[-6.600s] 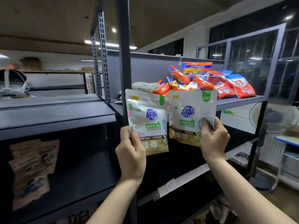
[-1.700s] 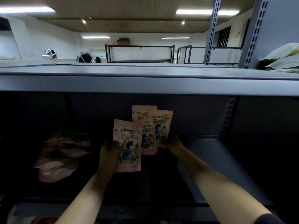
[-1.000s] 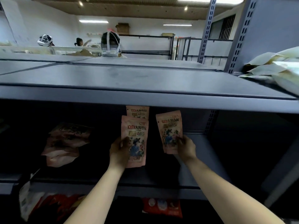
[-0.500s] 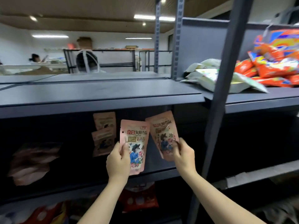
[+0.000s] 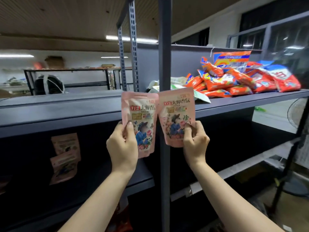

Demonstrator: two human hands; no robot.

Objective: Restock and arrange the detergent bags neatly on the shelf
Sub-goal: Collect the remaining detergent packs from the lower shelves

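Carrying step: my left hand grips one pink floral detergent pouch, right hand pinches another pink pouch, both before the grey steel upright. Next, I judge: stand them upright on the shelf.

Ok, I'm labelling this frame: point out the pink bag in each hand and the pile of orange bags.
Left-hand pink bag [image 5: 142, 118], head view, printed front.
Right-hand pink bag [image 5: 177, 114], head view, printed front.
Orange bag pile [image 5: 234, 79], head view, middle of the heap.

Two pouches stand left; bag heap upper right.
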